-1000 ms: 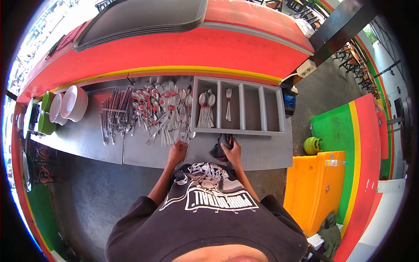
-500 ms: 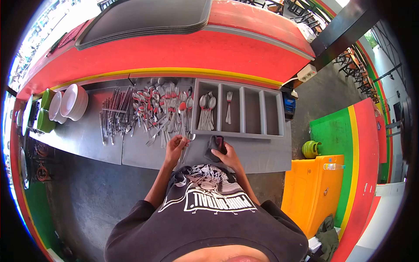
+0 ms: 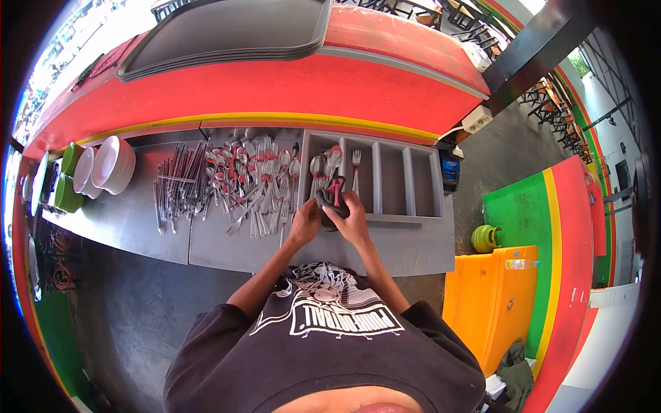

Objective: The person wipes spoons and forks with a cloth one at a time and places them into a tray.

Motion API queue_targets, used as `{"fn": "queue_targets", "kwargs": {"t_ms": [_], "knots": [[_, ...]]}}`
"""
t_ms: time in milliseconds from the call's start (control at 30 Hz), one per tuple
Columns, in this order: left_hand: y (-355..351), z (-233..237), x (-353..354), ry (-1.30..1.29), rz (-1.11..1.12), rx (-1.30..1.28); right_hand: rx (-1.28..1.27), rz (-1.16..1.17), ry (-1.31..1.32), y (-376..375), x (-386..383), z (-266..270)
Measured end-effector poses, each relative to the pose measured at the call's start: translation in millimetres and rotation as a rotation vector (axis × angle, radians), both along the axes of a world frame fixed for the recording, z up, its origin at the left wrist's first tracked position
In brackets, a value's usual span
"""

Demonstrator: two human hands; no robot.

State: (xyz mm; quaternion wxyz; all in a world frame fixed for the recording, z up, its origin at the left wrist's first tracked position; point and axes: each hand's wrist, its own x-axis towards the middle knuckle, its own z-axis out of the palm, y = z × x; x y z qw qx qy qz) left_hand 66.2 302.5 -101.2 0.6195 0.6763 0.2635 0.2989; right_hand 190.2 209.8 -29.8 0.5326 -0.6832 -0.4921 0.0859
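A dark cloth with a pink patch (image 3: 335,193) is bunched in my right hand (image 3: 351,221), its fingers closed around it. The cloth wraps the handle of a spoon (image 3: 334,155), whose bowl sticks up above it, over the left compartment of the grey cutlery tray (image 3: 403,219). Beside the cloth, my left hand (image 3: 306,223) is closed at the spoon's lower end, mostly hidden by its own fingers. Several spoons (image 3: 315,166) lie in that left compartment. One fork (image 3: 356,162) is in the second compartment, partly covered by the cloth and right hand.
Left of the tray lies a heap of mixed spoons and forks (image 3: 258,175), then a pile of knives (image 3: 180,180). White bowls (image 3: 116,165) and green containers (image 3: 69,194) stand farther left. Black trays (image 3: 227,31) rest on the red ledge (image 3: 392,41). An orange cabinet (image 3: 485,296) is at right.
My left hand has brought the spoon up and right to the cloth. My right hand has moved the cloth up over the tray's front edge, and the two hands now meet.
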Motion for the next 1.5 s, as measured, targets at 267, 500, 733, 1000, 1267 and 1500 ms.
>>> {"fn": "queue_targets", "kwargs": {"t_ms": [267, 500, 733, 1000, 1267, 1500], "knots": [[-16, 24, -22, 0.105, -0.163, 0.155, 0.080, -0.227, -0.126, 4, 11, 7], [-40, 42, -45, 0.199, -0.250, 0.101, 0.050, -0.312, -0.069, -12, 19, 11], [-35, 49, -66, 0.152, -0.281, 0.243, 0.015, -0.509, 0.093, -25, 50, -2], [-39, 40, -67, 0.085, -0.094, -0.076, 0.248, -0.548, 0.623, -45, 57, -2], [-30, 42, -44, -0.060, -0.031, -0.086, 0.009, 0.077, 0.620, -52, -22, -1], [-35, 60, -41, 0.073, -0.125, -0.012, 0.009, -0.014, 0.290, -44, -41, -7]]}}
